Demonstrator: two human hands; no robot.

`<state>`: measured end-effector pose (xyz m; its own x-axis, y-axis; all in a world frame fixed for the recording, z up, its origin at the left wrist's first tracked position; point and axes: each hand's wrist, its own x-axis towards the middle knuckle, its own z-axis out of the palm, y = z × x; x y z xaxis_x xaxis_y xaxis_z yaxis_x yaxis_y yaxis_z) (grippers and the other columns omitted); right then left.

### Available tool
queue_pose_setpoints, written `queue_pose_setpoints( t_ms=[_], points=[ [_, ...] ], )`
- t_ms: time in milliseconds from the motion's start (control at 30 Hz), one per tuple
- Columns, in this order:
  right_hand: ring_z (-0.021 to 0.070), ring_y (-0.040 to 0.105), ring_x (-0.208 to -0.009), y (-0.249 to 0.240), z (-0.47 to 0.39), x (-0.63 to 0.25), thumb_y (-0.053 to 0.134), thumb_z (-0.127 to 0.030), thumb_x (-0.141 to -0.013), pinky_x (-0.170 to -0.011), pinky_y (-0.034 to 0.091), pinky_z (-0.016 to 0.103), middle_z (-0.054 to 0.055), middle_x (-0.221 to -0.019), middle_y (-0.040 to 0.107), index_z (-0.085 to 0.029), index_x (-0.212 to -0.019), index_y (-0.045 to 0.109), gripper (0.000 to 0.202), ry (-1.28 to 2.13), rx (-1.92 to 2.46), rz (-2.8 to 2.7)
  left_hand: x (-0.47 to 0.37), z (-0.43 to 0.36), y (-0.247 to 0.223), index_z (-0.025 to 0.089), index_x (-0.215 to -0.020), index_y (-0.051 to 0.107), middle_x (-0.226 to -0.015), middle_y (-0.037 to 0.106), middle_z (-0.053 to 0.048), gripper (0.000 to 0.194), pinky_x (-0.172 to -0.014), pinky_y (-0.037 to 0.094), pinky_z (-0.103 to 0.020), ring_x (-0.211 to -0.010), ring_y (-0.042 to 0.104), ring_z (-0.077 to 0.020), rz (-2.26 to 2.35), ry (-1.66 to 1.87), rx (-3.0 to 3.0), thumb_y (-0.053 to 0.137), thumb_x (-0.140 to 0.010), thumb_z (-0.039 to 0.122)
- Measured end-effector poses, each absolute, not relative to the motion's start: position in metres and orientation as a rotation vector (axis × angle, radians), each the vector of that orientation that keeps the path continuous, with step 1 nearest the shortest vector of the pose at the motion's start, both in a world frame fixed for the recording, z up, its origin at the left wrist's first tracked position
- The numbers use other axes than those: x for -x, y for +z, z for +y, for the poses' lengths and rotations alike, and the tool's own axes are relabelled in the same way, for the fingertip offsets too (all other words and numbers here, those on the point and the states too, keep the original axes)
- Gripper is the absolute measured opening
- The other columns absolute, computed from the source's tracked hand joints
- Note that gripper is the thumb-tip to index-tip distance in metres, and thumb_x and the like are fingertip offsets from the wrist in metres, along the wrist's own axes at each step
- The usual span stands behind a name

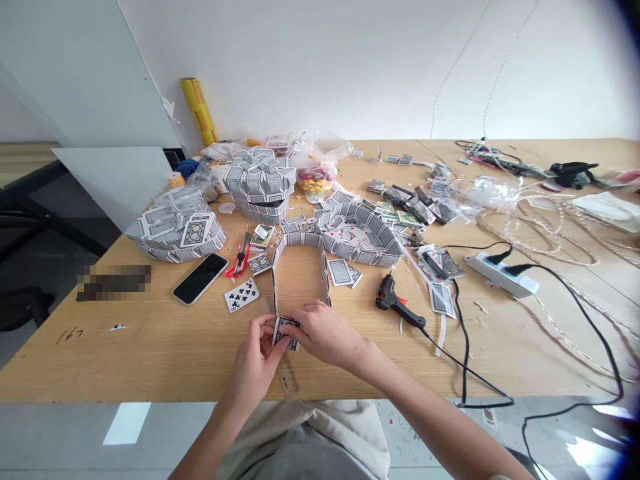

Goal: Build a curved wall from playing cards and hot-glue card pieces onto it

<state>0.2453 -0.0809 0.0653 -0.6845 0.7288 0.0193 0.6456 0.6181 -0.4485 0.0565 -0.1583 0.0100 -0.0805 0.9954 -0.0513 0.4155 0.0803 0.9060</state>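
Observation:
Near the table's front edge, my left hand (256, 353) pinches a patterned playing card (286, 332), thumb on its face. My right hand (327, 332) is closed on the same card from the other side. The card is at the left end of an upright strip of playing cards (300, 238), which stands on edge in an arch. The strip's right end runs down behind my right hand, where it is hidden. A clear ruler (288, 379) lies partly under my hands. Left of the strip are a loose eight of clubs (242, 295) and a red utility knife (241, 255).
A black glue gun (397, 301) lies at right, its cord trailing past a power strip (503, 275). Behind stand a heart-shaped card tray (385, 257), a lidded card box (260, 180) and another card box (175, 223). A phone (200, 279) lies at left.

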Motion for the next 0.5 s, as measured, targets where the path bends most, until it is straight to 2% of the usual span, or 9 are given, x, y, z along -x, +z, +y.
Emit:
queue_pose_setpoints(
  t_ms=[67,133,333,500],
  points=[
    [0.0249,0.079,-0.079,0.062,-0.077,-0.239,0.060,-0.030,-0.109,-0.073,0.054,0.031,0.006,-0.087,0.083,-0.024,-0.103,0.078,0.020,0.625,1.195,-2.681,-0.057,-0.157,0.008,0.022,-0.126,0.052,-0.097,0.076,-0.003,0.039,-0.072,0.054,-0.032,-0.075,0.070,-0.0180,1.600,0.981,-1.418,0.066,-0.099,0.046],
    [0.0248,0.079,-0.075,0.055,-0.076,-0.236,0.063,-0.029,-0.108,-0.066,0.050,0.030,0.006,-0.084,0.083,-0.025,-0.099,0.079,0.018,0.619,1.229,-2.678,-0.056,-0.156,0.006,0.022,-0.124,0.054,-0.096,0.076,-0.003,0.036,-0.072,0.054,-0.031,-0.076,0.071,-0.0180,1.588,0.993,-1.418,0.067,-0.099,0.044],
    [0.0234,0.076,-0.067,0.049,-0.077,-0.236,0.065,-0.024,-0.105,-0.060,0.046,0.029,0.005,-0.075,0.080,-0.024,-0.084,0.077,0.024,0.605,1.296,-2.549,-0.055,-0.151,0.003,0.021,-0.116,0.060,-0.102,0.075,-0.006,0.030,-0.075,0.058,-0.033,-0.081,0.072,-0.0197,1.605,1.057,-1.426,0.065,-0.100,0.046],
    [0.0175,0.068,-0.062,0.070,-0.065,-0.243,0.065,-0.030,-0.105,-0.060,0.044,0.027,0.001,-0.071,0.077,-0.022,-0.086,0.078,0.024,0.805,1.281,-2.145,-0.054,-0.144,0.018,0.020,-0.112,0.064,-0.107,0.073,-0.011,0.031,-0.080,0.060,-0.035,-0.093,0.073,-0.0227,1.662,1.233,-1.427,0.066,-0.100,0.049]
  ],
)
